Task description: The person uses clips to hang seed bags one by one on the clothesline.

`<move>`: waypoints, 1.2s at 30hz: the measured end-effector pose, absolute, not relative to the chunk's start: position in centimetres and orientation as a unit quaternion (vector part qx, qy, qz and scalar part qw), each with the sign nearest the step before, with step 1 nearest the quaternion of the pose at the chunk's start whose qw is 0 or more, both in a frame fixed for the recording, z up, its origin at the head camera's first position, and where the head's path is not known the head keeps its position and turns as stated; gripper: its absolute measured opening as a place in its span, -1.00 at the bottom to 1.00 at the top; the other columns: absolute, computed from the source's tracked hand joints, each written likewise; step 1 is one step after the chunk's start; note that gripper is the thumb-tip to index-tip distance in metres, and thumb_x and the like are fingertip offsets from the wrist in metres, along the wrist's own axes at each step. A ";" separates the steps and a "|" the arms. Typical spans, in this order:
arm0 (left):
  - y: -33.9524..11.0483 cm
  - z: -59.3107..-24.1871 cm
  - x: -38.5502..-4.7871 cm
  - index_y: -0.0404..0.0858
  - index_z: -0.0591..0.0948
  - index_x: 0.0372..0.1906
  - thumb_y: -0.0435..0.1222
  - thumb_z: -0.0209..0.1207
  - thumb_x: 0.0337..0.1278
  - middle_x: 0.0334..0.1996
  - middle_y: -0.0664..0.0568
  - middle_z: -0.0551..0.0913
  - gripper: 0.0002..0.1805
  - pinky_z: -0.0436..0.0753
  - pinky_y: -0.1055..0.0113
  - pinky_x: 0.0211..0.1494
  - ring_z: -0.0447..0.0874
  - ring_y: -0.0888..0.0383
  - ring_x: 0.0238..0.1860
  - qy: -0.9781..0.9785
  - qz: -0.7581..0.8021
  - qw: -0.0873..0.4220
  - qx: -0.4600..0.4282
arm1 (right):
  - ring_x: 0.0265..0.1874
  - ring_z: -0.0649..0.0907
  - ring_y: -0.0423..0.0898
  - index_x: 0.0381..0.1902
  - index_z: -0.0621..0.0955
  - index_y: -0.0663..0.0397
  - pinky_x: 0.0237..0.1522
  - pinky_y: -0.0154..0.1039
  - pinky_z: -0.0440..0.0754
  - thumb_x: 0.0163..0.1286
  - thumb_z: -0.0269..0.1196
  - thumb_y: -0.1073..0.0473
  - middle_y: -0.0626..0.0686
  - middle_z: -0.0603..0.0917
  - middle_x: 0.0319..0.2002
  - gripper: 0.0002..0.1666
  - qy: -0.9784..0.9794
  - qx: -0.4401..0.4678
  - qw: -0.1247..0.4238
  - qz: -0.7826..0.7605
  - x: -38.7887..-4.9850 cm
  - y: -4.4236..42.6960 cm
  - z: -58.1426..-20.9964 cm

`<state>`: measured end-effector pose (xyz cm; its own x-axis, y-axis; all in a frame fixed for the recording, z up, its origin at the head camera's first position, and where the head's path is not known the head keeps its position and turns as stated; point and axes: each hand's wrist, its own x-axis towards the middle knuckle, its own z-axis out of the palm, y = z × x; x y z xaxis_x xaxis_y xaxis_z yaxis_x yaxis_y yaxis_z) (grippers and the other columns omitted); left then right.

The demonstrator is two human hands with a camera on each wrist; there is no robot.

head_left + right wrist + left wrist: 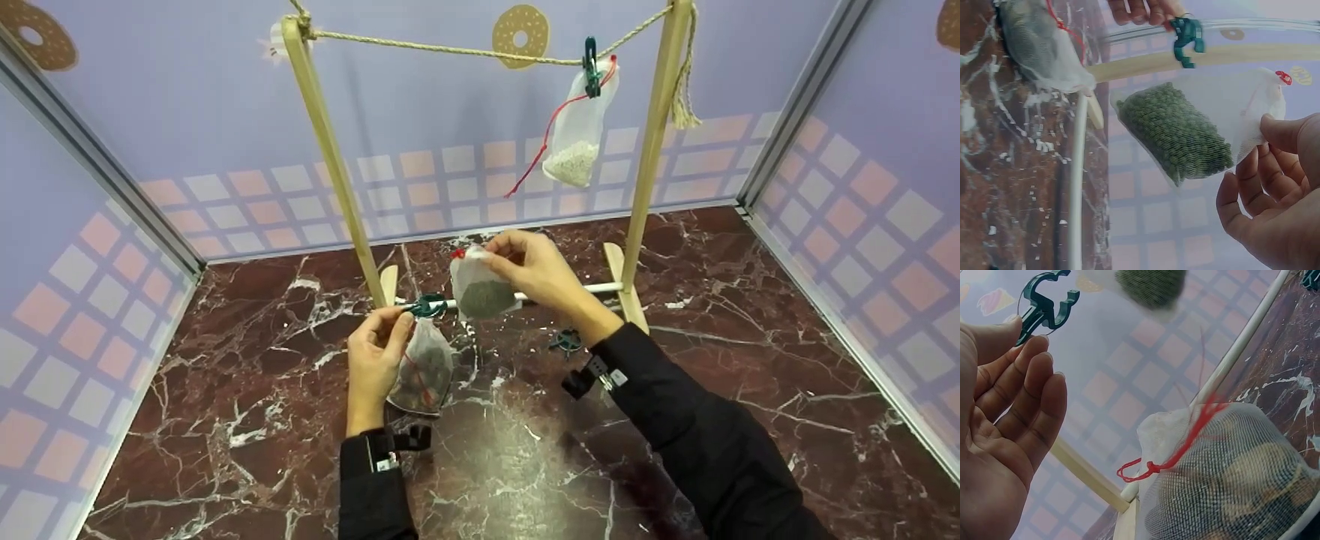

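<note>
My left hand (379,349) pinches a dark green plastic clip (1044,306) by its handle end, between thumb and fingertips. From my right hand (536,270) hangs a white mesh drawstring bag (1230,109), held near its top corner. Small green beans or pellets (1176,132) fill its lower part. Close to my left hand is another mesh bag (424,364) with brown, lumpy contents and a red cord (1185,444). A third bag (574,154), with pale grains inside, hangs from the rope (450,49) by a green clip (591,71).
Two wooden posts (326,142) carry the rope, with a white rod (604,288) between them low down. Another green clip (566,341) lies on the dark red marbled table (247,420), left of the right sleeve. Patterned panels (420,105) enclose the back and sides.
</note>
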<state>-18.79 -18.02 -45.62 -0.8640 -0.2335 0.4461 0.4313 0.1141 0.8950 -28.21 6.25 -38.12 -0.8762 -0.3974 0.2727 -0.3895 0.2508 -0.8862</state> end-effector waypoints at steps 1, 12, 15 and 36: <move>-17.9 -45.4 -18.6 -0.60 0.64 -0.13 -0.53 0.22 0.31 -0.31 -0.46 0.65 -0.85 0.67 0.40 -0.28 0.67 0.09 -0.38 -0.704 -0.661 0.250 -0.070 | -0.39 0.61 -0.08 -0.16 0.69 0.15 -0.31 -0.25 0.61 0.42 0.34 0.14 0.06 0.71 -0.32 -0.82 0.790 -0.245 0.003 -0.562 -28.3 6.2 -37.8; -16.9 -44.2 -18.8 -0.61 0.63 -0.12 -0.56 0.19 0.32 -0.32 -0.43 0.67 -0.86 0.69 0.38 -0.26 0.66 0.11 -0.39 -0.718 -0.640 0.256 -0.101 | -0.44 0.58 -0.12 -0.12 0.66 0.18 -0.38 -0.30 0.57 0.44 0.33 0.16 0.12 0.69 -0.29 -0.80 0.755 -0.238 -0.032 -0.610 -29.2 6.0 -34.6; -17.0 -43.7 -19.6 -0.57 0.65 -0.10 -0.55 0.21 0.31 -0.29 -0.36 0.70 -0.85 0.68 0.38 -0.22 0.66 0.10 -0.35 -0.734 -0.616 0.264 -0.115 | -0.44 0.56 -0.12 -0.13 0.65 0.21 -0.37 -0.31 0.55 0.44 0.32 0.19 0.10 0.67 -0.30 -0.82 0.743 -0.243 -0.043 -0.622 -29.5 5.8 -34.0; -17.2 -28.5 -21.3 -0.41 0.67 -0.14 -0.33 0.24 0.38 -0.39 -0.07 0.70 -0.83 0.51 0.50 -0.41 0.53 0.22 -0.49 -0.811 -0.421 0.345 -0.216 | -0.42 0.46 -0.18 -0.15 0.50 0.11 -0.32 -0.34 0.51 0.53 0.15 0.31 0.05 0.52 -0.25 -0.98 0.600 -0.199 -0.126 -0.765 -29.7 2.5 -28.6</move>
<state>-21.27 -17.16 -28.52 -0.6690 0.0592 0.7409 0.6399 0.5529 0.5336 -29.68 2.49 -28.63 -0.8895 -0.0460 0.4547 -0.4306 -0.2491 -0.8675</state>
